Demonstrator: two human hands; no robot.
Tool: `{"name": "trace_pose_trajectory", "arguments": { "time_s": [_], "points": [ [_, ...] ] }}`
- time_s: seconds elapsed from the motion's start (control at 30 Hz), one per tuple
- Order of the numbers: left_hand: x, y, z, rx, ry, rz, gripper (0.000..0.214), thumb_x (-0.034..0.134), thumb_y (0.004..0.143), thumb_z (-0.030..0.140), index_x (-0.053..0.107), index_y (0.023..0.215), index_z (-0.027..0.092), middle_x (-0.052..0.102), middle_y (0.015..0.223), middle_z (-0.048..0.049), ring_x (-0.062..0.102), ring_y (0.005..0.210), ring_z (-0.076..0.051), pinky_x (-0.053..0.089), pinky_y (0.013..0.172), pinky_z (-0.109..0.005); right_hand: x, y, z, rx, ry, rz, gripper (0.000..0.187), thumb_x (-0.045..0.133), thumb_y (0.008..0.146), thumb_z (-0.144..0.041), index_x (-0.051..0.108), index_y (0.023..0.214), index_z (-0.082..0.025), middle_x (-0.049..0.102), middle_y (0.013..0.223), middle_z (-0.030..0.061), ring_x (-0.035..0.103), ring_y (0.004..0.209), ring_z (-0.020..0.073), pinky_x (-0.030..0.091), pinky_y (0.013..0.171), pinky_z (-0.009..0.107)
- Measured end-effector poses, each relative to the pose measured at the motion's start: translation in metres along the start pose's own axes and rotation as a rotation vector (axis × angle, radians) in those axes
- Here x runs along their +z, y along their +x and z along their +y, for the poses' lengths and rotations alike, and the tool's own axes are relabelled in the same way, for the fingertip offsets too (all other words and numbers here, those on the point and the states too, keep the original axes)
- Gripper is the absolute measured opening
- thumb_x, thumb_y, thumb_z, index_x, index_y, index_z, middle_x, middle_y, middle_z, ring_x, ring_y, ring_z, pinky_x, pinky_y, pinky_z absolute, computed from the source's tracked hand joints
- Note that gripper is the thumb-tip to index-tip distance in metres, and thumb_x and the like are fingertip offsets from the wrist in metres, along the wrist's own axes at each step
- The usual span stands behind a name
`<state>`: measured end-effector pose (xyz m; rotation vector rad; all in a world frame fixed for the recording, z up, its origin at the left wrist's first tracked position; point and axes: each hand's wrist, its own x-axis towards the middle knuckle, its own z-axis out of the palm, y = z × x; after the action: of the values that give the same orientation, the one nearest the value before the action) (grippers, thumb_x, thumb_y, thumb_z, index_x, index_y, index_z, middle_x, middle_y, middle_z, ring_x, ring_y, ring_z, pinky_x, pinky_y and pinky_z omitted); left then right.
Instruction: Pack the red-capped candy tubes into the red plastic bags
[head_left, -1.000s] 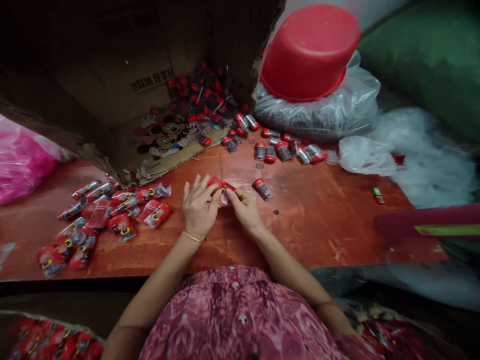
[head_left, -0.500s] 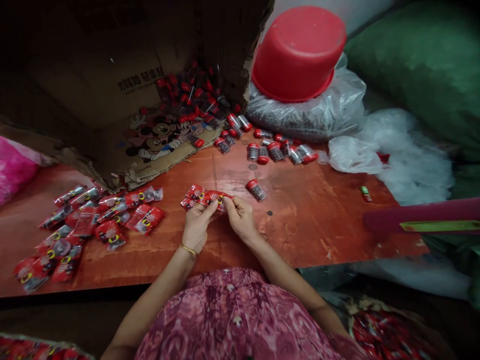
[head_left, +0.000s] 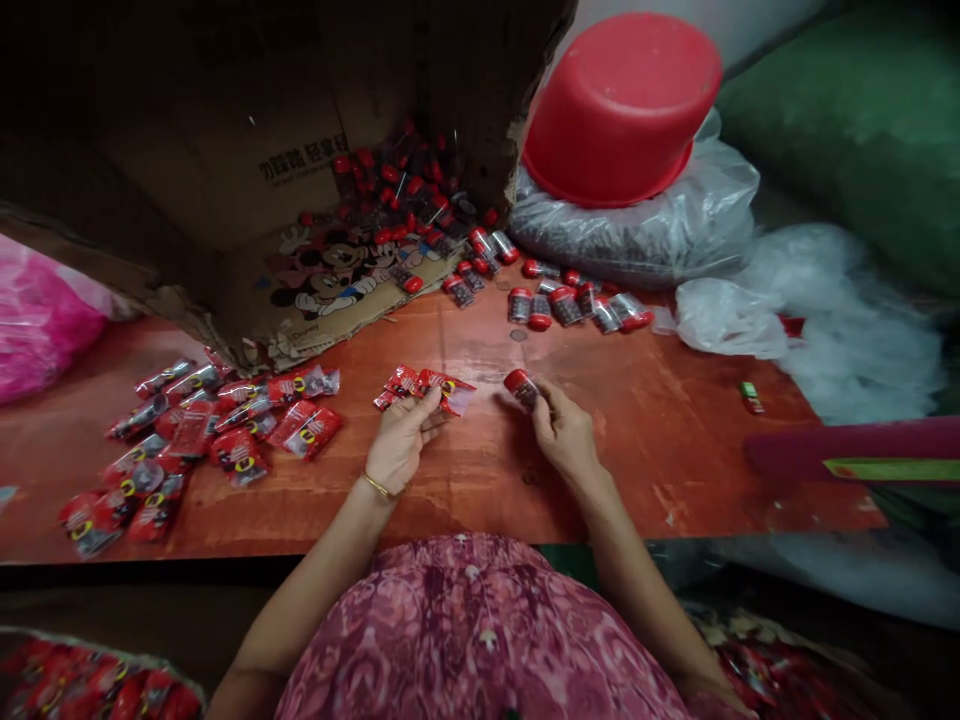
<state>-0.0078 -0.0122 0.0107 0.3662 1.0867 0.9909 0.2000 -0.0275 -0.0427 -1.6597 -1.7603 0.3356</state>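
Since hands parted, right hand [head_left: 564, 432] at vial [head_left: 520, 386]

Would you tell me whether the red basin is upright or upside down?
Upside down: the red basin rests rim-down on a clear plastic bag.

On the torn brown cardboard box [head_left: 300, 180] we read dark Chinese characters, too blurred to spell; below them sits a small "Disney" mark beside cartoon mice.

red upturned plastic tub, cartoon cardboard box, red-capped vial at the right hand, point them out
red upturned plastic tub [head_left: 621, 105], head view, side wall
cartoon cardboard box [head_left: 330, 275], head view, printed flap
red-capped vial [head_left: 519, 385], head view, cap end
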Motion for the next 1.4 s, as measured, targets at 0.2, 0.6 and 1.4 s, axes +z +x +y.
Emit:
{"name": "trace_pose_trajectory", "arguments": {
  "time_s": [0.2, 0.6, 1.4],
  "points": [
    [-0.001, -0.004, -0.003, 0.061, 0.082, -0.024, 0.037, 0.079, 0.048, 0.041, 0.063, 0.068, 0.013, 0.068, 0.063, -0.0013, 0.061, 0.058, -0.011, 0.045, 0.06, -0.02, -0.021, -0.019, -0.053, 0.026, 0.471, -0.132, 0.025, 0.038, 0.086, -0.026, 0.06, 0.096, -0.019, 0.065, 0.073, 0.0012, 0.06, 0.06, 0.0129, 0.048, 0.054, 0.023],
    [-0.01, -0.003, 0.009, 0.004, 0.223, -0.132, 0.036, 0.077, 0.052, 0.041, 0.067, 0.073, 0.013, 0.069, 0.068, -0.0034, 0.061, 0.062, -0.012, 0.044, 0.063, -0.022, -0.021, -0.013, -0.058, 0.031, 0.538, -0.207, 0.024, 0.041, 0.083, -0.023, 0.063, 0.091, -0.018, 0.067, 0.077, 0.0025, 0.063, 0.069, 0.0145, 0.049, 0.059, 0.024],
    [0.012, -0.003, -0.032, 0.191, 0.082, -0.07, 0.03, 0.079, 0.05, 0.03, 0.065, 0.07, 0.013, 0.067, 0.072, -0.0016, 0.059, 0.066, -0.011, 0.046, 0.073, -0.025, 0.014, -0.024, -0.072, 0.326, 0.711, 0.01, 0.025, 0.04, 0.087, -0.035, 0.055, 0.097, -0.017, 0.048, 0.05, -0.0056, 0.046, 0.039, 0.0091, 0.04, 0.041, 0.021]
  ]
}}
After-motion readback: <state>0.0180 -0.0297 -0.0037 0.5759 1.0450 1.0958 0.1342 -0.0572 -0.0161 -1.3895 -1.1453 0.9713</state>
